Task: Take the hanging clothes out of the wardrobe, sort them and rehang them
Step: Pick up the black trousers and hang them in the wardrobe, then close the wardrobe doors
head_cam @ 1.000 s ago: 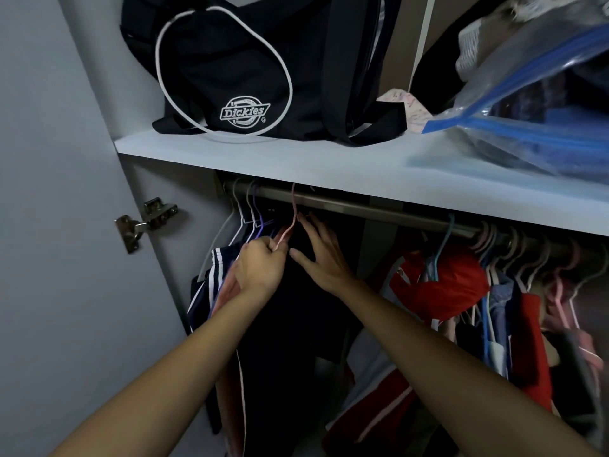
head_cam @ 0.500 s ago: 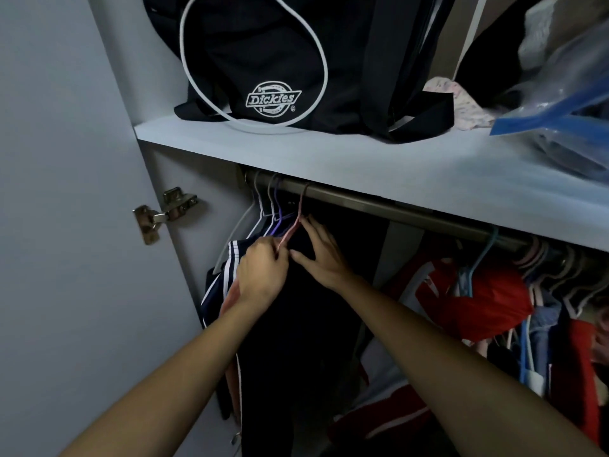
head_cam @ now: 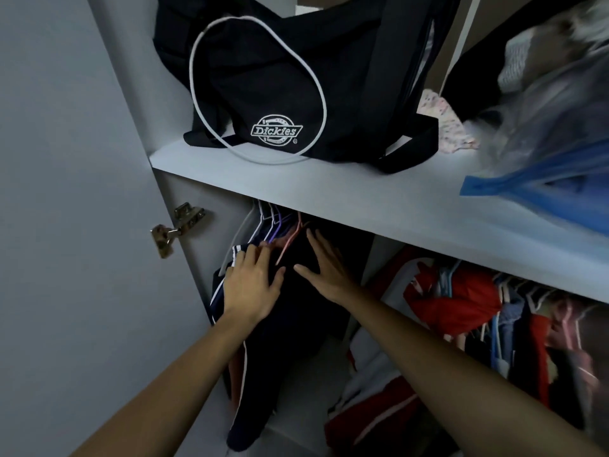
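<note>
At the wardrobe's left end, the left hand [head_cam: 252, 285] lies with fingers spread on the striped garments [head_cam: 227, 275], gripping nothing. Just right of it, a pink hanger [head_cam: 290, 240] carries the dark garment [head_cam: 290, 328], which hangs straight down between the two hands. The right hand [head_cam: 324, 265], flat and open, presses its shoulder. The hook rises above both hands, nearer the left; the rail is hidden behind the shelf [head_cam: 379, 206].
</note>
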